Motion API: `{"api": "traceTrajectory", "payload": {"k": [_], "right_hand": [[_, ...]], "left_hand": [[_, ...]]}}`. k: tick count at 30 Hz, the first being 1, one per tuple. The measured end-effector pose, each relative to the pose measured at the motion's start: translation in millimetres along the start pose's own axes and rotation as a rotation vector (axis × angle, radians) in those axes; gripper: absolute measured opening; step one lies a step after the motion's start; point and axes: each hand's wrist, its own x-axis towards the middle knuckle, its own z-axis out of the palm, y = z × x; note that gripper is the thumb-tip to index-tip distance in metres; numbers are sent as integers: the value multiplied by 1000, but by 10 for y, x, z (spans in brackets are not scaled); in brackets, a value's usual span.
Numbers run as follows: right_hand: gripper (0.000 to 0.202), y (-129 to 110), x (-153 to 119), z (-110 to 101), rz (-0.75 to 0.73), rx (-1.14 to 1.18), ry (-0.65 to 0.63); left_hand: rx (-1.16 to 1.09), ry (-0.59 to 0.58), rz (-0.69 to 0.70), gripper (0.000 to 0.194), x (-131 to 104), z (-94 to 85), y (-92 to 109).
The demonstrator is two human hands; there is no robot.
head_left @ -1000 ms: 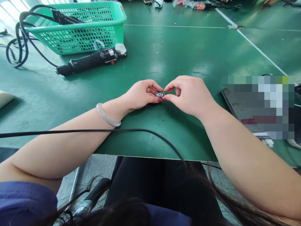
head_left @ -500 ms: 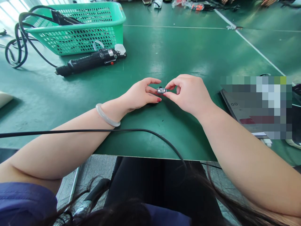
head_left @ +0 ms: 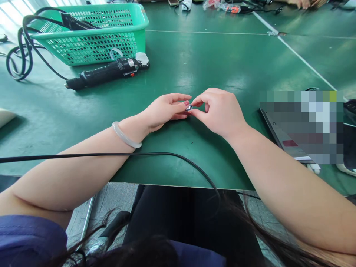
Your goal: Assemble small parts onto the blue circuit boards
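Note:
A small silver and black part (head_left: 189,107), too small to name, is between my hands just above the green table (head_left: 191,152). The thumb of my left hand (head_left: 168,108) lies over its left end, with fingers behind and below it. My right hand (head_left: 219,110) pinches its right end between thumb and forefinger. The fingers hide much of the part. A pale bangle (head_left: 125,135) circles my left wrist.
At the back left stands a green perforated basket (head_left: 91,46) with black cable in it. A black electric screwdriver (head_left: 107,73) lies before it. One black cable (head_left: 164,153) crosses my left forearm. A dark flat object (head_left: 278,129), partly blurred out, lies right. Another person's hand (head_left: 303,3) shows far off.
My left thumb has moved up onto the small part, which has turned and is now more covered. My right hand has shifted slightly left. The far person's hand has moved.

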Motion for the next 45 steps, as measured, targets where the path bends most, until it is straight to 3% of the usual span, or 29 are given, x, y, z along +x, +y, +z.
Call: {"api": "traceTrajectory", "payload": {"k": [3,7,12,15,17,20,24,27,31,34,39,45], "right_hand": [[17,-59,1,31,-14,15,-6],[17,-77,16,59,-5,49,-14],[20,23,31,68,-18,149,-14],[21,93,32,64,16,193,10],[18,122,33,59,53,227,27],[13,140,35,57,78,268,36],[12,143,35,55,76,293,45],[11,143,31,42,81,307,39],[11,140,26,20,85,320,31],[12,142,24,15,88,330,33],[14,156,22,29,87,339,38],[16,164,19,43,91,340,31]], "left_hand": [[-57,-43,-23,16,-11,23,13],[-83,-47,-76,15,8,4,13],[53,14,-132,23,55,-240,96],[385,92,-108,23,-9,-462,287],[769,219,-100,23,-96,-593,462],[1458,388,-325,31,-227,-779,692],[1722,416,-547,36,-322,-1047,822],[1752,399,-672,33,-377,-1168,844],[1606,509,-777,25,-457,-1122,866],[1568,564,-797,28,-476,-1042,883],[1725,614,-809,56,-426,-1072,882],[1722,577,-821,46,-392,-1195,828]]}}
